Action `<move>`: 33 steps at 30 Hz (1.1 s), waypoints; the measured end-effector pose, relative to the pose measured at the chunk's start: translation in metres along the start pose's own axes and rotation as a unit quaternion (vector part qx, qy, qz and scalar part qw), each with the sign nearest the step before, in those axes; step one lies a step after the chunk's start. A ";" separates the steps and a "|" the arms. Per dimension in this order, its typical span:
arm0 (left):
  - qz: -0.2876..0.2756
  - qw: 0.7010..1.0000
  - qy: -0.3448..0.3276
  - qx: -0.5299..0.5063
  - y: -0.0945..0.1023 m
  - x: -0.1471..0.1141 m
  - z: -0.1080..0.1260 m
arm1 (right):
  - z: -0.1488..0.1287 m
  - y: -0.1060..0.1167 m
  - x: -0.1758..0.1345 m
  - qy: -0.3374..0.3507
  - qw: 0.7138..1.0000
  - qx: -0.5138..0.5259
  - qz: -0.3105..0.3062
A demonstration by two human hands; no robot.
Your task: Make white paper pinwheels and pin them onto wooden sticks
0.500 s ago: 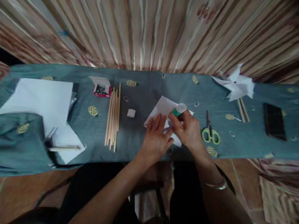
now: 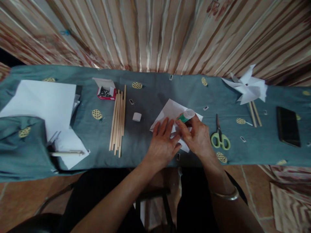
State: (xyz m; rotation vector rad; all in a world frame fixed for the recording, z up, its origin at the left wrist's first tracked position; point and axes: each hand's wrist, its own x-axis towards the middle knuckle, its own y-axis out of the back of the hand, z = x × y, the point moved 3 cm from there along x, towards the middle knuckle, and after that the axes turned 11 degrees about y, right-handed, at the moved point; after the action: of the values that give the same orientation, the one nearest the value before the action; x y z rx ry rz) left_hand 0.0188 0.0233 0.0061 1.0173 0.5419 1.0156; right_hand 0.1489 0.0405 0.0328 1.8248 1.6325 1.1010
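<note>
A white paper (image 2: 170, 109), cut or folded into flaps, lies on the table in front of me. My left hand (image 2: 163, 139) rests flat on its near left part, fingers stretched out. In my right hand (image 2: 196, 136) is a green and white glue stick (image 2: 186, 116), tilted, its lower end down at the paper and hidden behind my fingers. A small white cap (image 2: 137, 116) sits on the cloth left of the paper. Just right of my right hand lie scissors (image 2: 220, 137) with green handles.
Wooden sticks (image 2: 118, 123) lie left of the cap, beside an opened red box (image 2: 106, 92) of small metal pieces. White sheets (image 2: 52, 103) and a pen (image 2: 68, 153) are at far left. A paper pinwheel (image 2: 246, 84) and a dark phone (image 2: 288, 126) lie at right on the tablecloth (image 2: 150, 87).
Both hands stay in nearly the same place, the right one still on the glue stick. The whole view has shifted very slightly and is sharper now.
</note>
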 end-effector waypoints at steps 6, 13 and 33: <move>-0.002 1.000 0.002 -0.002 0.000 0.000 0.000 | 0.001 0.002 -0.003 0.007 1.000 -0.001 -0.001; -0.003 1.000 0.003 0.003 0.000 0.000 0.000 | 0.002 0.004 -0.005 0.008 1.000 0.001 -0.004; -0.002 1.000 0.001 0.001 0.001 -0.001 -0.001 | 0.005 0.008 -0.009 0.002 1.000 0.004 0.001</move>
State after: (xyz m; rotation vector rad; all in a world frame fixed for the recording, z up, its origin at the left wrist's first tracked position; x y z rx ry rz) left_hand 0.0175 0.0229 0.0063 1.0171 0.5457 1.0131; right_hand 0.1574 0.0311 0.0337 1.8308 1.6392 1.1030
